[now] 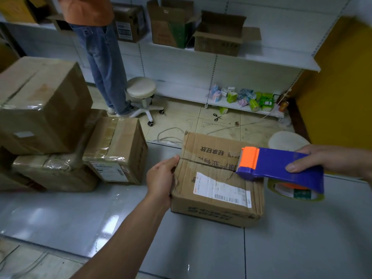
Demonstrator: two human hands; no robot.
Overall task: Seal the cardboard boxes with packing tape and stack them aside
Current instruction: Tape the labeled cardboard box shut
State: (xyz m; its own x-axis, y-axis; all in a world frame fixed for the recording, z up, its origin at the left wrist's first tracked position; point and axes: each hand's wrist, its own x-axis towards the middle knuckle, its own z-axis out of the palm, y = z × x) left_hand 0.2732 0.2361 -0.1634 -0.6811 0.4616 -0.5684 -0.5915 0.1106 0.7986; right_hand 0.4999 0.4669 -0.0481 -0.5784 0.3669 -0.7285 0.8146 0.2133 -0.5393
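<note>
White tabletop (100, 214); curled hands (161, 178) (332, 160) on box (203, 166), dispenser (281, 164).

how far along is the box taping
Done: several taped boxes sit stacked at the left. In hand: the left hand holds the box by its edge while the right hand holds the dispenser at its seam, which shows no tape yet. Left: tape this seam, stack the box aside; open boxes on the shelf may need sealing too.

Left arm: your forearm runs up from lower left, nearly straight. Your left hand (161, 178) clasps the left edge of the box (201, 141). Right arm: your right hand (330, 160) enters from the right and grips the tape dispenser (277, 164), thumb in front.
</note>
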